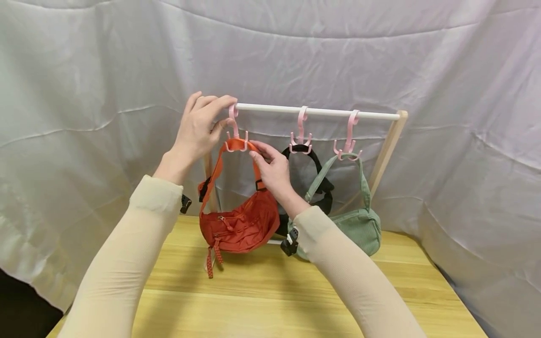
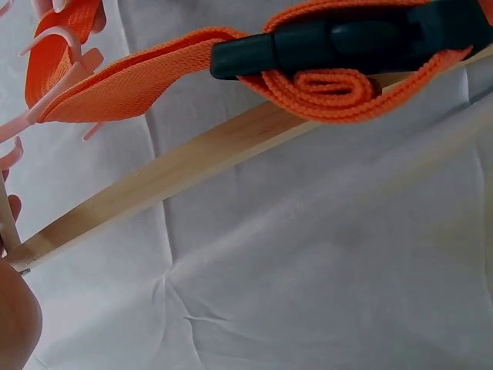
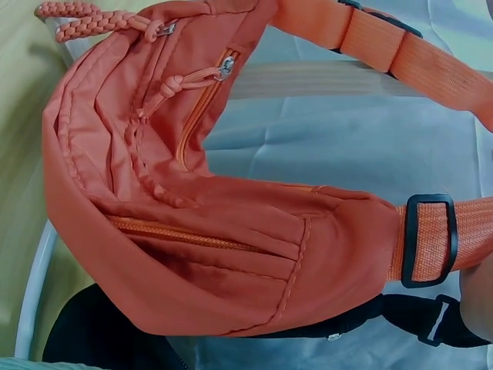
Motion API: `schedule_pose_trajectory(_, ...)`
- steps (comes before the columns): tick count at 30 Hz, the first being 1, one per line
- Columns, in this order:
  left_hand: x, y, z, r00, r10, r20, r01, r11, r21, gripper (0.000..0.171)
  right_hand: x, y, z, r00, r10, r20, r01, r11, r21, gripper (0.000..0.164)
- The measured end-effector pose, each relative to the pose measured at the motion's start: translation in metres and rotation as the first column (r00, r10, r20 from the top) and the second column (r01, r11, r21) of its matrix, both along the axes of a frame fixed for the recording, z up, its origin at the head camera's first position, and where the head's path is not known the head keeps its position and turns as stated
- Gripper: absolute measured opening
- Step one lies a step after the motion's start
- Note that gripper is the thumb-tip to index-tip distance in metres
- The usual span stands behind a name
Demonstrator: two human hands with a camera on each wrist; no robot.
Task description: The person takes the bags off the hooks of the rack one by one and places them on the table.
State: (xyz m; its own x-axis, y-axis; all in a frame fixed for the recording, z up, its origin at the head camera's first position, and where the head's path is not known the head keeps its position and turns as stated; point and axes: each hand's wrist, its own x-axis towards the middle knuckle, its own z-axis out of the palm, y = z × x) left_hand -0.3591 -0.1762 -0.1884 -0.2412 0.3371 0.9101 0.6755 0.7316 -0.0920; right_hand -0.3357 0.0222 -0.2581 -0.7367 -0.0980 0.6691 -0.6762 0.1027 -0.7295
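A red-orange sling bag (image 1: 241,223) hangs by its orange strap (image 1: 217,171) from the leftmost pink hook (image 1: 235,123). My left hand (image 1: 198,126) holds that hook near the top, thumb and fingers about it at the left end of the white rail (image 1: 270,108). With my right hand (image 1: 274,171) I pinch the strap just right of the hook's lower prongs. In the left wrist view, the strap's rolled end and black buckle (image 2: 347,38) show close up. The bag's zippered front (image 3: 208,231) and black slider (image 3: 429,240) fill the right wrist view.
Two more pink hooks hang on the rail; a black bag (image 1: 325,202) is on the middle hook (image 1: 301,126) and a green corduroy bag (image 1: 359,230) on the right hook (image 1: 351,131). Wooden rack legs (image 1: 388,150) stand on the wood-grain table (image 1: 236,300), before grey cloth (image 1: 296,61).
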Motion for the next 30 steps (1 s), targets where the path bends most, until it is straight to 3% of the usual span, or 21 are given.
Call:
schedule_pose_trajectory(18,-0.001,0.003,-0.001,1.000,0.008,0.000,-0.008,1.000,0.006,0.039,0.001,0.001,0.005,0.999,-0.053,0.015,0.053,0.999,-0.014,0.028)
schedule_pose_trajectory(30,-0.003,0.009,0.001,1.000,0.027,0.013,-0.027,1.000,-0.006,0.040,0.000,0.006,0.011,0.999,-0.042,-0.004,0.041,0.999,-0.034,0.028)
